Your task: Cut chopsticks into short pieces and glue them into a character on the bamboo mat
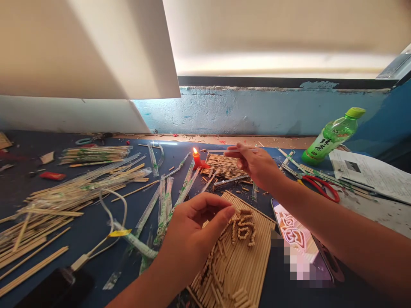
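The panel of chopsticks [263, 241] lies on the blue counter [96, 222] at the near middle, under the left hand [196, 231]. Its base looks complete: the sticks sit side by side in 1 sheet. On its far part, raised lettering [243, 233] made of tiny stick pieces appears built up, and more raised lines run along the left side, partly hidden by the left hand. At the near end lie some short cut segments [240, 297]; whether they are fixed or loose, I cannot tell. The right strip of the sheet is bare, so the surface seems only partly covered.

The left hand's grip is narrow, thumb and forefinger pinched just above the lettering; I cannot tell whether a piece is between them. The right hand [257, 166], farther away, holds a thin clear stick [215, 150] in its fingers, the far-left end near the lit red candle [196, 160].

Just right of the panel, a phone [298, 235] shows a picture of similar raised work, partly pixelated. Beyond it are a red-handled tool [334, 195], a green tea bottle [330, 139] and printed papers [375, 175]. To the left lie plastic wrappers [164, 201] and many uncut chopsticks [96, 155].
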Motion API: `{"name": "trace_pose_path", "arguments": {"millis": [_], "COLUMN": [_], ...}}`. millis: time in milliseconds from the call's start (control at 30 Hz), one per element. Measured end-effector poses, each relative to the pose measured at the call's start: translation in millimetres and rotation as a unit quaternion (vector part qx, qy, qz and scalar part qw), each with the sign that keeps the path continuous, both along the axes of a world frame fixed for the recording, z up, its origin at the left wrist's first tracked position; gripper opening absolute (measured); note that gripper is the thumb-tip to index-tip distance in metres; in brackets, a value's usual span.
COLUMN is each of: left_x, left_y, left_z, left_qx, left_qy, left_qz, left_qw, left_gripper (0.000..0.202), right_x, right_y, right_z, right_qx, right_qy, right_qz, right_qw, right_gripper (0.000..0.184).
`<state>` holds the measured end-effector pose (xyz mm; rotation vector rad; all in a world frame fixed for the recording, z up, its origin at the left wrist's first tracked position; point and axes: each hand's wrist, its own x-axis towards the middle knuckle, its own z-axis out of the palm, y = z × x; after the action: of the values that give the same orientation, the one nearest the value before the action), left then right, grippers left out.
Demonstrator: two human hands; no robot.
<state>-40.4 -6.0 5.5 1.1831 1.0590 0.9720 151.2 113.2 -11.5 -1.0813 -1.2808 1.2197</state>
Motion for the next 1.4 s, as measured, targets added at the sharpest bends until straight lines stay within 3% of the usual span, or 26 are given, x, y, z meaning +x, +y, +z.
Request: {"name": "trace_pose_path", "arguments": {"millis": [100, 267, 433, 933, 1400], "left_x": [-3.5, -5.8, -4.5, 0.1, -0.2], "left_y": [4.8, 15.5, 21.4, 23.0, 22.6], "left_z": [1.2, -3.9, -12.4, -19.5, -21.1], "left_qx": [0.017, 0.016, -0.021, -0.081, -0.082], "left_qy": [-0.001, -0.036, -0.072, -0.073, -0.085], "left_qz": [0.057, 0.154, 0.169, 0.144, 0.151], "left_qw": [0.998, 0.987, 0.983, 0.984, 0.981], "left_gripper": [0.012, 0.013, 0.02, 0.025, 0.031], "right_x": [24.7, 57.9, 68.5, 61.9, 61.8], "right_y": [-26.8, -80.0, -111.1, -113.2, -114.1], "right_z": [5.8, 3.5, -9.4, -7.1, -7.8], "right_qx": [-0.033, -0.063, -0.105, -0.111, -0.128], "right_qy": [0.042, 0.019, 0.06, 0.076, 0.113], "right_qz": [-0.012, -0.06, -0.031, 0.015, 0.046], "right_qw": [0.998, 0.996, 0.992, 0.991, 0.984], "right_gripper": [0.036, 0.034, 0.03, 0.03, 0.03]}}
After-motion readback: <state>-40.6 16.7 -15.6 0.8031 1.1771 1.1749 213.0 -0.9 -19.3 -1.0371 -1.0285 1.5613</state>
